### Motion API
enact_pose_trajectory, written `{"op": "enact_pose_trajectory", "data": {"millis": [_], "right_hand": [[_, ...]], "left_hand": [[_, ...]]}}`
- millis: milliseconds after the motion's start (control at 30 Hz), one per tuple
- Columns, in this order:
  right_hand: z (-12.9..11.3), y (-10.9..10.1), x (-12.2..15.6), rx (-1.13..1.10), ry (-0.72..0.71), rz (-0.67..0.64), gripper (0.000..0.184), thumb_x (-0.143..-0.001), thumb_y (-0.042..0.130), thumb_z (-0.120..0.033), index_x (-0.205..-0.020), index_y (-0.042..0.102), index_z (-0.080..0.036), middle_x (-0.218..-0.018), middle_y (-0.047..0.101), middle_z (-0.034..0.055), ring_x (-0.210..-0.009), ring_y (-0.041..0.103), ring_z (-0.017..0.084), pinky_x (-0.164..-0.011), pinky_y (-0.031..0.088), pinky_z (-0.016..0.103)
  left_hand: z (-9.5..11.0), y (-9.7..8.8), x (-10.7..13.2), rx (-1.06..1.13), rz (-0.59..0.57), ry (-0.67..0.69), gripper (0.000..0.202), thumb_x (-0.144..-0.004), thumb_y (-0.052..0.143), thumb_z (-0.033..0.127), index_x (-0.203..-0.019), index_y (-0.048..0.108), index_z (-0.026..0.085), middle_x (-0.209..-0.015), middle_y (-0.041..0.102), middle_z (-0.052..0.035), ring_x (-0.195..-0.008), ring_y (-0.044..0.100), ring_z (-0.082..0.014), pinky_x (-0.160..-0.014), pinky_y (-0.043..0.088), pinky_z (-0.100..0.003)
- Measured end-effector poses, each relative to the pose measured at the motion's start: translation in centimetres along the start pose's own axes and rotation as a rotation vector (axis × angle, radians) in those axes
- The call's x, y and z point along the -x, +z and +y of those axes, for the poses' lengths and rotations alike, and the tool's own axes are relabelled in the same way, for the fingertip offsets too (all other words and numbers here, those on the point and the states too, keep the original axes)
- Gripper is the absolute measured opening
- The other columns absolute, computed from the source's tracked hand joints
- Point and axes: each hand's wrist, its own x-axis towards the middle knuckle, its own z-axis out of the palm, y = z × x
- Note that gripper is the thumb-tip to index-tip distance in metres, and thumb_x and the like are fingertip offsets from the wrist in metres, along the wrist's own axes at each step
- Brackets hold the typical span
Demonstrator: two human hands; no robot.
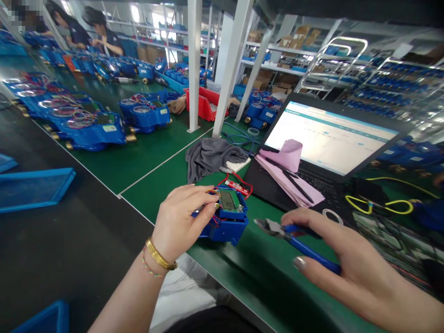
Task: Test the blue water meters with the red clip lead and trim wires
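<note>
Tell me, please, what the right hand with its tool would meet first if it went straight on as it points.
Probably the blue box: the pliers in the right hand point towards its side, so their tip would likely touch there first. Depth is unclear from one view.

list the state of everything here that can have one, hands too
left hand, at the edge of the blue meter, grip unclear
right hand, holding pliers
pliers, handles spread apart
blue meter, on green bench, wires exposed
display, characters showing
laptop, open, switched on
pink sheets, lying on laptop, one curled up
grey cloth, crumpled
</note>
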Motion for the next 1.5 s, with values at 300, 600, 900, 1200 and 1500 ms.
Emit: {"op": "enact_pose_trajectory", "data": {"millis": [300, 600, 900, 1200, 1500], "right_hand": [[-1.9, -0.6, -4.1, 0.535, -0.36, 0.106, 0.031, -0.085, 0.05, -0.027, -0.113, 0.055, -0.015, -0.103, 0.058, 0.0126, -0.089, 0.055, 0.026, -0.073, 0.047, 0.039], [-2.0, -0.3, -4.4, 0.56, -0.354, 0.097, 0.03, -0.084, 0.049, -0.027, -0.11, 0.055, -0.016, -0.1, 0.057, 0.0113, -0.087, 0.054, 0.026, -0.071, 0.045, 0.038], [-1.9, 0.0, -4.4, 0.565, -0.346, 0.115, 0.03, -0.083, 0.049, -0.027, -0.11, 0.056, -0.015, -0.098, 0.059, 0.0123, -0.085, 0.055, 0.026, -0.067, 0.044, 0.037], [-1.6, 0.2, -5.0, 0.753, -0.367, 0.111, 0.023, -0.074, 0.056, -0.024, -0.097, 0.055, -0.017, -0.088, 0.059, 0.0083, -0.075, 0.057, 0.024, -0.061, 0.038, 0.033], [-2.2, -0.4, -5.7, 0.854, -0.401, 0.005, 0.021, -0.064, 0.061, -0.019, -0.082, 0.05, -0.02, -0.071, 0.055, 0.0036, -0.057, 0.053, 0.021, -0.052, 0.029, 0.031]], "left_hand": [[-0.1, -0.1, 0.0, -0.009, 0.002, 0.017, 0.01, -0.089, 0.057, 0.024, -0.093, 0.065, 0.023, -0.104, 0.071, -0.0019, -0.097, 0.065, -0.0182, -0.091, 0.048, -0.037], [-0.1, -0.1, 0.0, -0.025, 0.001, 0.006, 0.01, -0.089, 0.057, 0.024, -0.093, 0.066, 0.022, -0.102, 0.071, -0.0018, -0.098, 0.064, -0.0171, -0.092, 0.047, -0.035], [-0.1, -0.1, 0.0, -0.026, 0.003, 0.008, 0.01, -0.088, 0.057, 0.024, -0.092, 0.066, 0.022, -0.101, 0.071, -0.0022, -0.096, 0.065, -0.0182, -0.092, 0.048, -0.036], [0.0, -0.2, -0.1, -0.03, -0.001, 0.025, 0.01, -0.088, 0.057, 0.024, -0.091, 0.066, 0.021, -0.1, 0.071, -0.0022, -0.095, 0.066, -0.0183, -0.089, 0.049, -0.035], [0.1, -0.3, -0.2, -0.028, -0.013, 0.024, 0.009, -0.088, 0.057, 0.023, -0.09, 0.066, 0.021, -0.099, 0.071, -0.0023, -0.095, 0.065, -0.0176, -0.089, 0.048, -0.034]]}}
